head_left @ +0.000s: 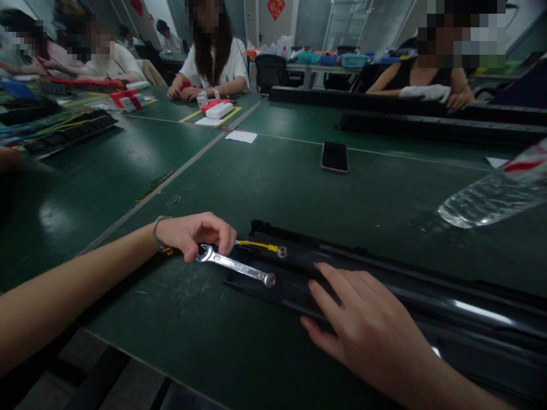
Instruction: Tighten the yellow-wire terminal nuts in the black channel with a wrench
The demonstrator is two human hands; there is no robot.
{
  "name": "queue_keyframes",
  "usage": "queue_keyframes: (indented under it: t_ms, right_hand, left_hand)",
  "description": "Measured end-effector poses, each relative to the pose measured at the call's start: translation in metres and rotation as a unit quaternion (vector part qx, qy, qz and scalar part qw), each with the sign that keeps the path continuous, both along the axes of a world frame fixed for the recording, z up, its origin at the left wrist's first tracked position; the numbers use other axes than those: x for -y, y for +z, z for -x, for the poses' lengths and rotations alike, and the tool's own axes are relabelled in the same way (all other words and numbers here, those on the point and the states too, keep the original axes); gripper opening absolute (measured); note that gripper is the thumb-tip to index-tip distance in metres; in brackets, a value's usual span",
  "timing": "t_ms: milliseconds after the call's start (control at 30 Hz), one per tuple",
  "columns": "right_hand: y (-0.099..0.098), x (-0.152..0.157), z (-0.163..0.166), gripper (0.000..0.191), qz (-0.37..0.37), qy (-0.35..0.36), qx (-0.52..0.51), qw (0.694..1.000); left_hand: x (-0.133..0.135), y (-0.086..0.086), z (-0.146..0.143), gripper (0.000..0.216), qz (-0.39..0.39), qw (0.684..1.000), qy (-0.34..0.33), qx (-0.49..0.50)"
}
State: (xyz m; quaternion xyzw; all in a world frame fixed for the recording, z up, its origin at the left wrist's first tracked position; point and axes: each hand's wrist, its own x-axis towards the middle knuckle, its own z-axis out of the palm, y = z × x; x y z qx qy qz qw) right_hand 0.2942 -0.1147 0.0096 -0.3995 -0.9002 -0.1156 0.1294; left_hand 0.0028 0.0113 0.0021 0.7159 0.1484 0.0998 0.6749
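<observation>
My left hand (203, 232) is closed at the open-jaw end of a silver combination wrench (239, 266). The wrench's ring end sits around a small fastener on a long black panel (410, 285) lying on the table. Just behind it, a short yellow wire (258, 245) runs from near my left fingers to a round metal bolt (282, 251) on the same panel. My right hand (363, 324) rests on the panel to the right of the wrench, fingers spread and stretched out, gripping nothing.
A phone (335, 156) lies on the green table (192, 171) beyond the panel. To the right is a clear plastic bottle (491, 191). Long black panels (384, 125) lie further back near a co-worker's gloved hand (425, 92). Wired parts (68, 131) sit at the left.
</observation>
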Motion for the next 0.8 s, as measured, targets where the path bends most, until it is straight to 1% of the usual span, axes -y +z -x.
queue_keyframes:
  t_ms: [367,567,800]
  right_hand:
    - [0.0012,-0.0007,0.0003,0.024,-0.003,0.000,0.004,1.000]
    - [0.0008,-0.0003,0.0010,0.025,-0.001,0.003,0.003,1.000]
    - [0.0003,0.0003,0.0010,0.025,0.005,0.000,0.004,1.000]
  left_hand:
    - [0.0006,0.0028,-0.0017,0.044,-0.016,1.000,-0.014,-0.022]
    - [0.0019,0.0045,-0.0021,0.047,-0.033,0.999,-0.008,-0.035]
    - [-0.0007,0.0001,-0.0006,0.045,-0.024,1.000,-0.003,-0.017]
